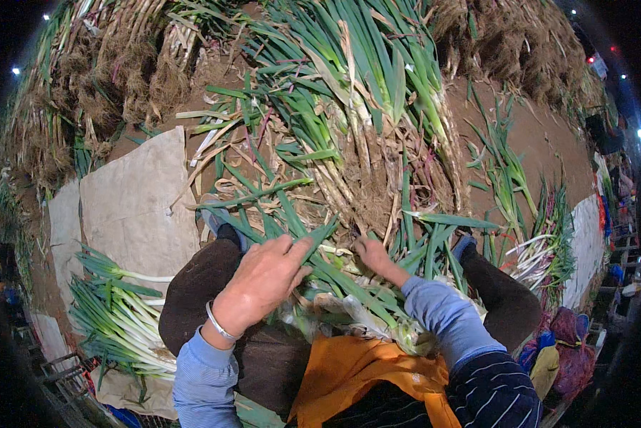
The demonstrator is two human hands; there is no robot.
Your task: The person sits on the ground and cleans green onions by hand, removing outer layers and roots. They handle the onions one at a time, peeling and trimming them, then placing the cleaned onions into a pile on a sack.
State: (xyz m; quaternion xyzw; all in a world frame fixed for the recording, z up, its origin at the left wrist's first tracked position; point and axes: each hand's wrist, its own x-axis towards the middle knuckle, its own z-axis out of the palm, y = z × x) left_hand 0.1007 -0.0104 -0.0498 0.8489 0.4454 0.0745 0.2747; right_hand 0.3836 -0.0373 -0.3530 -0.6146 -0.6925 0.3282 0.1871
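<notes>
My left hand, with a metal bangle at the wrist, holds green spring onion leaves between thumb and fingers. My right hand reaches to the root end of a soil-covered spring onion stalk; its curled fingertips are partly hidden, so I cannot tell whether they grip it. Beyond both hands lies a heap of unpeeled spring onions with dry outer leaves and brown roots. Stripped leaves and pale peelings cover the ground between my legs, below the hands.
Cleaned white-stemmed spring onions lie at my left, by a pale sheet. More stemmed onions lie at the right. Rooty bundles stand at the back left and back right. An orange cloth covers my lap.
</notes>
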